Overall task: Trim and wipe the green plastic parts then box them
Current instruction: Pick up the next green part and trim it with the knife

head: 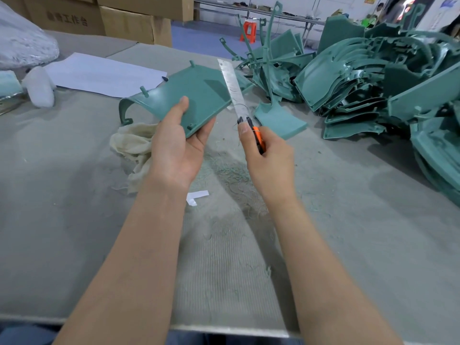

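While the left hand [178, 145] grips a green part [189, 95], the right hand [267, 158] clasps a knife [249, 113].

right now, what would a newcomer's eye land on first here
The long bare blade of the utility knife, gripped in the right hand at centre, stands beside the green plastic part held by the left hand. Next comes the heap of green parts at the right of the table, then the crumpled cloth by the left hand.
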A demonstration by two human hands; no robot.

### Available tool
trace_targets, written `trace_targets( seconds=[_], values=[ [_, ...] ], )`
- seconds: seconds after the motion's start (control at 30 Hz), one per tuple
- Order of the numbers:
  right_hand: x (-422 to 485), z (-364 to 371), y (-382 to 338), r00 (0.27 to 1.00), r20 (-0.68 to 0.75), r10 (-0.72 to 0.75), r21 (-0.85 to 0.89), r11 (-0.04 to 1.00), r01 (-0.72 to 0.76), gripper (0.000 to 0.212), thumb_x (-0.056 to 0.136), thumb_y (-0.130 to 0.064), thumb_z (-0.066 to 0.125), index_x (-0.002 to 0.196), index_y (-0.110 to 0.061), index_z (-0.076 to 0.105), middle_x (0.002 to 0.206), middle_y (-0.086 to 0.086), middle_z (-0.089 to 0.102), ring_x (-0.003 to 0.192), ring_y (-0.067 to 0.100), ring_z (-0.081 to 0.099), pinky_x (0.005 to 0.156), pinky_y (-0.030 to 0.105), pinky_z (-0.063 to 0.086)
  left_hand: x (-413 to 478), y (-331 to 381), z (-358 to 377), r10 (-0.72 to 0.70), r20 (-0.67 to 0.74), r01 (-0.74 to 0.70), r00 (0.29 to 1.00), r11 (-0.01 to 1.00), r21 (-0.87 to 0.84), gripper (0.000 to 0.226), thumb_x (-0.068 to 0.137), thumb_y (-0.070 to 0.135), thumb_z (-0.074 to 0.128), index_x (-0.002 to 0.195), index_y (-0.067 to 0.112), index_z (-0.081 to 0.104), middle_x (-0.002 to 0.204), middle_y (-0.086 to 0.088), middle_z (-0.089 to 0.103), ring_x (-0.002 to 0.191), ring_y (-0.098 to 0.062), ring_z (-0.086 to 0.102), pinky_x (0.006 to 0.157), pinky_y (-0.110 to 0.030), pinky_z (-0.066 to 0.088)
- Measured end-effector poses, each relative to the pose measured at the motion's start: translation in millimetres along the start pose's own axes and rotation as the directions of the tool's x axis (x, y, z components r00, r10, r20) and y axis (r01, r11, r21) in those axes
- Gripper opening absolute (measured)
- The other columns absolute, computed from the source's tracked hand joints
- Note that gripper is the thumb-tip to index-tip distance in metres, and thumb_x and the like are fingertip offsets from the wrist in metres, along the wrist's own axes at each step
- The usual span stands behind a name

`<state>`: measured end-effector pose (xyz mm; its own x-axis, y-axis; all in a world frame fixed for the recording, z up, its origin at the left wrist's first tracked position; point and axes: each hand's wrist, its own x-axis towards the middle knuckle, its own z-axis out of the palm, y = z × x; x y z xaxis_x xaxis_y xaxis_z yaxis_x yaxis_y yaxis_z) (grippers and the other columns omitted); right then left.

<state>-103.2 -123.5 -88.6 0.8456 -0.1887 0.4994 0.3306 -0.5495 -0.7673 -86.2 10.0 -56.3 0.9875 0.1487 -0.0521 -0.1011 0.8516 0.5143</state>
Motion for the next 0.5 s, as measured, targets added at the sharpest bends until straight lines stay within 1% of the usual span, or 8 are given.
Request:
trace_targets(
  seconds=[0.07, 0.13, 0.2, 0.23, 0.33, 0.37, 0.43, 0.5],
  values=[
    [-2, 1, -2, 1.0, 0.016, -0.012, -0.009, 1.0, 0.012, 0.047, 0.094, -0.052, 0.051, 0.059, -0.027, 0.033, 0.045, -0.011, 0.033, 0.046, 0.008, 0.032, 0.048, 0.022, 0.023, 0, 0, 1, -0.003, 0.002, 0.003, 1.0, 1.0, 0.0, 0.012, 0.095, 0.007, 0.055, 0.105, 0.005, 0.061, 0.09, -0.009, 0.072, 0.078, -0.018, 0.072, 0.067, -0.028, 0.059],
    [-5, 5, -7, 0.996, 0.069, -0.059, -0.044, 0.997, 0.062, 0.044, 0.094, -0.051, 0.052, 0.06, -0.027, 0.036, 0.046, -0.01, 0.036, 0.046, 0.008, 0.035, 0.049, 0.026, 0.027, 0, 0, 2, -0.005, 0.004, 0.005, 1.0, 1.0, 0.01, 0.008, 0.095, 0.008, 0.054, 0.099, 0.004, 0.061, 0.079, -0.007, 0.071, 0.069, -0.015, 0.07, 0.061, -0.025, 0.057],
    [-9, 11, -12, 0.987, 0.134, -0.093, -0.055, 0.993, 0.102, 0.043, 0.094, -0.052, 0.051, 0.062, -0.026, 0.04, 0.048, -0.008, 0.039, 0.05, 0.014, 0.04, 0.051, 0.031, 0.032, 2, -1, 3, -0.008, 0.004, 0.008, 1.0, 1.0, 0.019, 0.01, 0.096, 0.009, 0.053, 0.101, 0.003, 0.059, 0.079, -0.007, 0.067, 0.066, -0.014, 0.066, 0.06, -0.024, 0.056],
    [-10, 12, -13, 0.981, 0.162, -0.106, -0.048, 0.992, 0.115, 0.043, 0.094, -0.052, 0.052, 0.062, -0.026, 0.041, 0.049, -0.007, 0.039, 0.05, 0.015, 0.04, 0.051, 0.031, 0.032, 2, 0, 2, -0.015, 0.009, 0.015, 1.0, 0.999, 0.036, 0.012, 0.096, 0.01, 0.052, 0.104, 0.004, 0.059, 0.085, -0.008, 0.065, 0.069, -0.016, 0.064, 0.065, -0.026, 0.057],
    [-12, 12, -15, 0.958, 0.247, -0.147, -0.026, 0.987, 0.158, 0.041, 0.093, -0.052, 0.054, 0.063, -0.024, 0.045, 0.048, -0.007, 0.039, 0.049, 0.013, 0.038, 0.051, 0.029, 0.029, 3, -1, 1, -0.085, 0.039, 0.08, 0.996, 0.992, 0.098, 0.021, 0.098, 0.02, 0.05, 0.108, 0.006, 0.061, 0.1, -0.009, 0.067, 0.082, -0.02, 0.067, 0.086, -0.033, 0.056],
    [-12, 10, -15, 0.956, 0.25, -0.154, -0.016, 0.986, 0.163, 0.041, 0.092, -0.052, 0.054, 0.064, -0.024, 0.045, 0.047, -0.008, 0.039, 0.048, 0.011, 0.037, 0.051, 0.028, 0.029, 3, -1, 1, -0.095, 0.042, 0.09, 0.995, 0.991, 0.103, 0.02, 0.098, 0.021, 0.05, 0.106, 0.006, 0.06, 0.1, -0.009, 0.066, 0.084, -0.02, 0.067, 0.089, -0.034, 0.056],
    [-9, 6, -14, 0.972, 0.179, -0.15, 0.006, 0.988, 0.152, 0.041, 0.092, -0.053, 0.052, 0.061, -0.028, 0.041, 0.046, -0.01, 0.037, 0.046, 0.008, 0.035, 0.05, 0.026, 0.027, 3, -1, 1, -0.066, 0.026, 0.064, 0.998, 0.996, 0.057, 0.014, 0.097, 0.017, 0.052, 0.098, 0.005, 0.059, 0.092, -0.009, 0.064, 0.077, -0.019, 0.065, 0.078, -0.029, 0.058],
    [-4, 1, -11, 0.991, 0.068, -0.114, -0.009, 0.993, 0.114, 0.044, 0.093, -0.053, 0.05, 0.06, -0.028, 0.036, 0.046, -0.01, 0.035, 0.046, 0.008, 0.033, 0.05, 0.026, 0.025, 2, -2, 0, -0.043, 0.03, 0.044, 0.999, 0.999, -0.013, 0.01, 0.096, 0.012, 0.053, 0.096, 0.005, 0.06, 0.088, -0.009, 0.069, 0.074, -0.017, 0.068, 0.07, -0.028, 0.058]
  ],
)
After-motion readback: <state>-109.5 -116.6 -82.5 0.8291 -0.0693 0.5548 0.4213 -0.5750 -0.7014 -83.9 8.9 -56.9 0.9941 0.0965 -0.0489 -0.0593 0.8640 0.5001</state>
